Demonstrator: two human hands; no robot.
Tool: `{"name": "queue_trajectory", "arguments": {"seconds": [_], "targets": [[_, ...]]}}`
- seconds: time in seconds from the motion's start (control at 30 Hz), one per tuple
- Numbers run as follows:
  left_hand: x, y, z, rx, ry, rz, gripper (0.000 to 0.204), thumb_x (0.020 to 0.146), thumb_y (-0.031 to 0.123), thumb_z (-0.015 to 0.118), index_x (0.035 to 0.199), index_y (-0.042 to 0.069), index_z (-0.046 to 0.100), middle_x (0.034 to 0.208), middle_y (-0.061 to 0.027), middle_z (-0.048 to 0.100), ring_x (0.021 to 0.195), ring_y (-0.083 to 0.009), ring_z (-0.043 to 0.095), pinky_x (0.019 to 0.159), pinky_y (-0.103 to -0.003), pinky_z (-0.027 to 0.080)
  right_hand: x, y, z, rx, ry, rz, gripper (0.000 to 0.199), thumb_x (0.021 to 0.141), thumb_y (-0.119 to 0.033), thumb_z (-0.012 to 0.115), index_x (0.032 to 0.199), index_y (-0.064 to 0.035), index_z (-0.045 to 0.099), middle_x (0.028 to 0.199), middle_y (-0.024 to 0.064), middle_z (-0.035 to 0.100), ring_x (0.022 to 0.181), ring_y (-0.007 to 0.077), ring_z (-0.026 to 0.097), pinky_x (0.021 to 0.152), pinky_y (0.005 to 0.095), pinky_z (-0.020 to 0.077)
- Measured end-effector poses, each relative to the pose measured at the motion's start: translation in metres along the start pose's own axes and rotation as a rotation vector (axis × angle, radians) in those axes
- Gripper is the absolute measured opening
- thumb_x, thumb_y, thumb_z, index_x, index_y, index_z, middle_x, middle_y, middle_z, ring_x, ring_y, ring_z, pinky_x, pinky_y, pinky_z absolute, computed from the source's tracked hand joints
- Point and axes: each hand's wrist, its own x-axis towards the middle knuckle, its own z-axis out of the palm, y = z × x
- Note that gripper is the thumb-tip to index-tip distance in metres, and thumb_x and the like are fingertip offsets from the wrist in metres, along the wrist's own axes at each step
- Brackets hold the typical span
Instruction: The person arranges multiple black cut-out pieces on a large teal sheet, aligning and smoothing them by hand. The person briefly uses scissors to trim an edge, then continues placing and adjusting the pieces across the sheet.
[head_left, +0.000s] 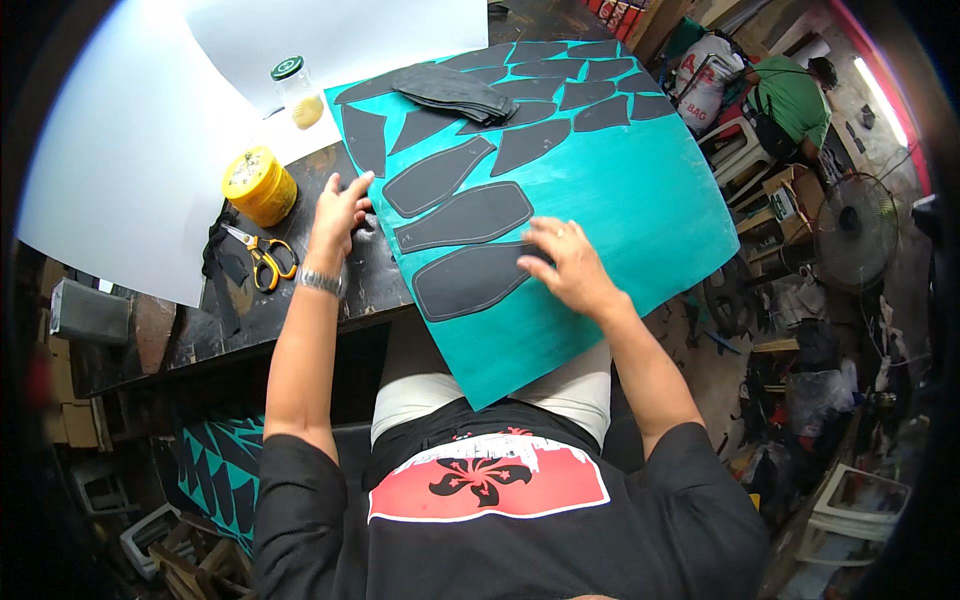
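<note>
A large teal sheet (620, 230) lies tilted across the table and reaches over my lap. Flat black cut pieces (470, 215) with pale outlines cover its far part and left side. On top of them at the back rests a stack of loose black pieces (455, 92). My left hand (342, 212), fingers apart and holding nothing, is at the sheet's left edge. Over the right end of the nearest black piece (465, 283) is my right hand (572, 268), its fingers loosely bent and apart. Whether its fingertips press on the piece I cannot tell.
On the dark table (370, 275) at left are yellow-handled scissors (265, 262), a yellow tub (260, 187) and a glass jar (298, 95) with a green lid. White sheets (120, 150) stand behind. At right, a person in green (790, 100) bends near a fan (855, 230).
</note>
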Motion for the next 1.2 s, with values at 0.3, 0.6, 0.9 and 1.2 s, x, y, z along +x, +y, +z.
{"name": "queue_trajectory", "arguments": {"seconds": [0.3, 0.6, 0.9, 1.2], "targets": [[0.065, -0.01, 0.024, 0.071, -0.032, 0.149, 0.044, 0.085, 0.025, 0.078, 0.118, 0.0, 0.061, 0.101, -0.006, 0.066, 0.09, -0.017, 0.062, 0.077, -0.034, 0.052, 0.219, 0.062, -0.016, 0.366, 0.3, 0.093, 0.071, 0.089, -0.052, 0.065, 0.139, -0.0039, 0.051, 0.135, 0.0236, 0.058, 0.127, 0.0356, 0.056, 0.103, 0.0414, 0.0449], [0.129, 0.013, 0.02, -0.267, -0.051, -0.117, 0.044, 0.084, 0.01, 0.075, 0.121, -0.004, 0.056, 0.111, -0.0172, 0.068, 0.097, -0.0281, 0.067, 0.084, -0.042, 0.057, 0.301, 0.064, 0.009, -0.024, 0.025, 0.448, 0.084, 0.077, -0.054, 0.075, 0.143, -0.0095, 0.05, 0.143, 0.0152, 0.054, 0.135, 0.0308, 0.049, 0.11, 0.051, 0.0369], [0.118, -0.013, 0.035, -0.09, 0.039, 0.379, 0.037, 0.089, 0.003, 0.067, 0.126, -0.002, 0.063, 0.117, -0.0102, 0.07, 0.1, -0.0168, 0.066, 0.09, -0.031, 0.052, 0.32, 0.065, 0.009, 0.019, -0.011, 0.615, 0.102, 0.05, -0.05, 0.093, 0.13, 0.0017, 0.056, 0.13, 0.0232, 0.057, 0.123, 0.0314, 0.055, 0.106, 0.0389, 0.0433], [0.115, -0.015, 0.037, 0.192, 0.106, 0.693, 0.037, 0.091, 0.008, 0.07, 0.126, -0.004, 0.063, 0.118, -0.0101, 0.07, 0.106, -0.0139, 0.062, 0.097, -0.029, 0.046, 0.297, 0.044, 0.008, 0.568, 0.215, 0.571, 0.101, 0.053, -0.014, 0.094, 0.138, 0.0016, 0.042, 0.13, 0.0236, 0.059, 0.12, 0.0315, 0.06, 0.1, 0.0407, 0.0497]]}}
